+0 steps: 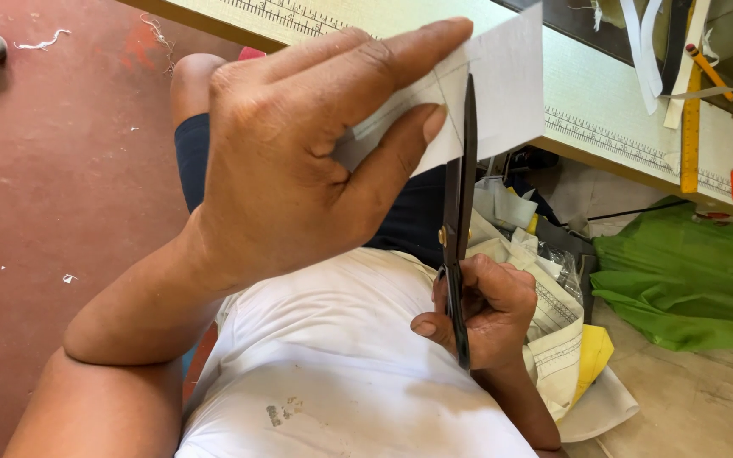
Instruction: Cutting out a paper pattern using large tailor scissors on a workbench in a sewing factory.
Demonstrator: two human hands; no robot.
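White paper [502, 85]; black scissors [460, 212]; green cloth [689, 280]; red floor [53, 170]; white shirt [332, 356].

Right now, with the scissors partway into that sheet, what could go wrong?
1. The left hand pinches the white sheet with its thumb tip close beside the blade of the scissors, so a nick seems possible.
2. The sheet is held in the air on one side only; it may flex and let the cut wander.

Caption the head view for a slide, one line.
Left hand holds a white sheet while right hand cuts it with black scissors beside a ruled table.
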